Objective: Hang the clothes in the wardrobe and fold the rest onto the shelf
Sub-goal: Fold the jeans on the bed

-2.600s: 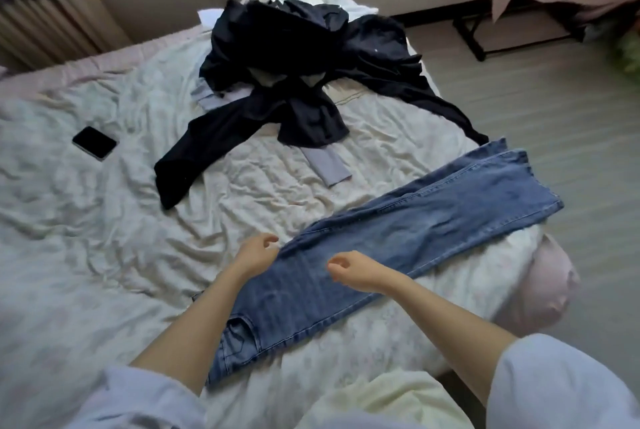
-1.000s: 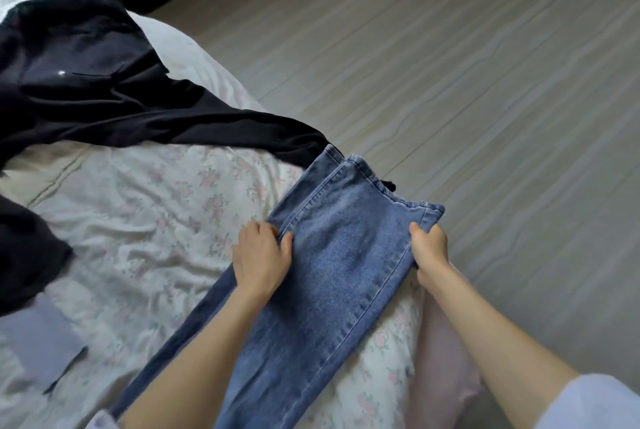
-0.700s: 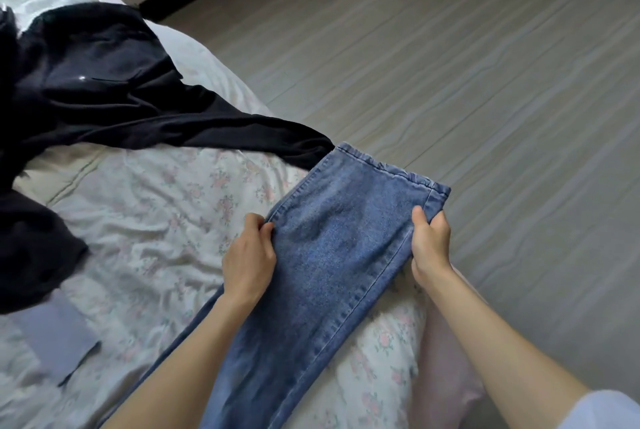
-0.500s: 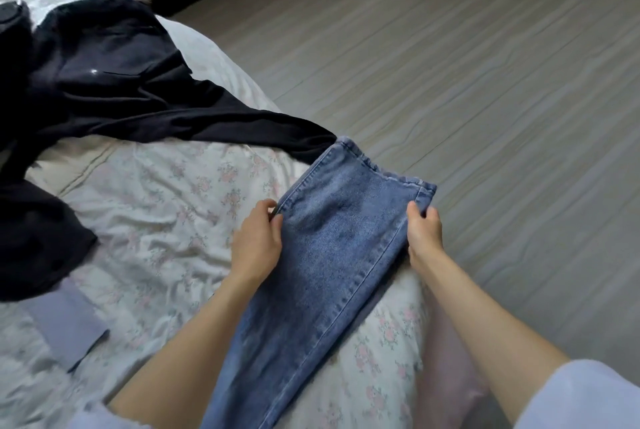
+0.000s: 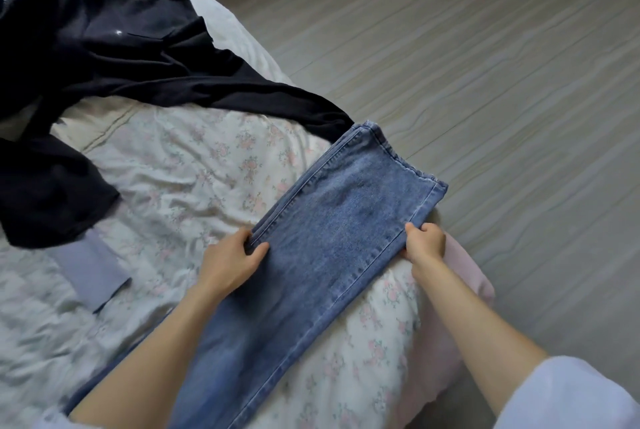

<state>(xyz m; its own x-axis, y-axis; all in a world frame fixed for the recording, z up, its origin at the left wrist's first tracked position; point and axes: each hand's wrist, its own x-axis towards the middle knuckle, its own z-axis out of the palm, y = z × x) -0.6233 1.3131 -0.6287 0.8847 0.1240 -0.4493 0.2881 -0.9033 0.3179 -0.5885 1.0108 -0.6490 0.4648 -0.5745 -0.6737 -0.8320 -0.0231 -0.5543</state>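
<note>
We have the blue jeans [image 5: 332, 238] laid lengthwise across the floral bedsheet [image 5: 194, 172], legs stacked one on the other, their long axis running from our lap at the lower left out to the hems at the upper right, where the cuffs reach the bed's corner and poke slightly over the grey wood floor [image 5: 485, 82]. Our left hand [image 5: 232, 260] pinches the left seam edge, thumb on top of the denim and fingers curled under; our right hand [image 5: 424, 243] pinches the opposite edge, which lies just at the mattress side. Both hands sit across the leg from each other, somewhat short of the hems, so neither is nearer; the cuffs lie ahead and to the right of both. We judge the next fold has to travel back along that long axis, toward us, bringing the hem end over the thigh part. Room is open that way. To the left the black garment [image 5: 131, 58] trails a sleeve whose tip just touches the far left corner of the hems, so lifting there could drag it. A lilac cloth [image 5: 93, 273] lies well apart at the left.
</note>
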